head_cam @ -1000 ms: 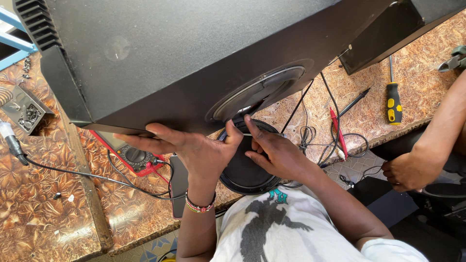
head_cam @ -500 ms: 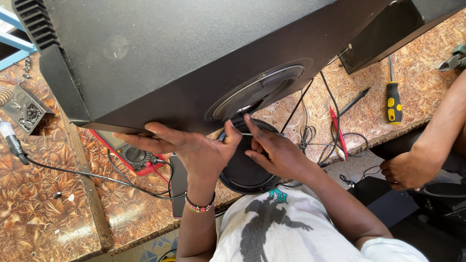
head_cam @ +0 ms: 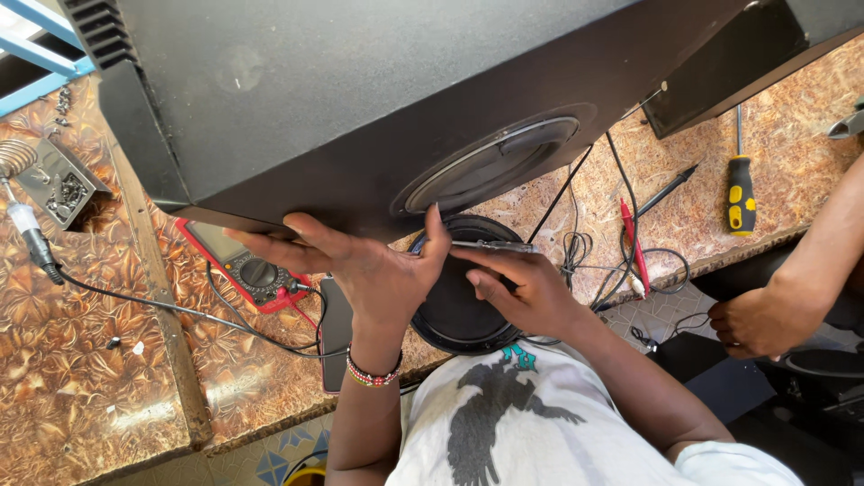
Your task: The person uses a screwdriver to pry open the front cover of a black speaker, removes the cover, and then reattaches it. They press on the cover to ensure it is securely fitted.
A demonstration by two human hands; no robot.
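A large black speaker cabinet (head_cam: 360, 99) lies tilted on the workbench, its round opening (head_cam: 490, 162) facing me. Below it a round black speaker driver (head_cam: 454, 315) rests at the bench edge. My left hand (head_cam: 360, 270), with a beaded bracelet on the wrist, is spread against the cabinet's lower edge, thumb raised beside the opening. My right hand (head_cam: 522, 288) pinches a thin metal tool (head_cam: 495, 245) held level over the driver, its tip close to my left thumb.
A red multimeter (head_cam: 243, 263) with leads lies half under the cabinet. A soldering iron (head_cam: 31, 238) and its stand (head_cam: 54, 184) are at the left. A yellow-and-black screwdriver (head_cam: 741, 193), probes and loose wires lie at the right. Another person's hand (head_cam: 760, 319) hangs off the bench's right edge.
My right hand has dropped from the opening's rim and now holds the thin tool level over the driver. My left hand has barely moved. The other person's hand shifted a little.
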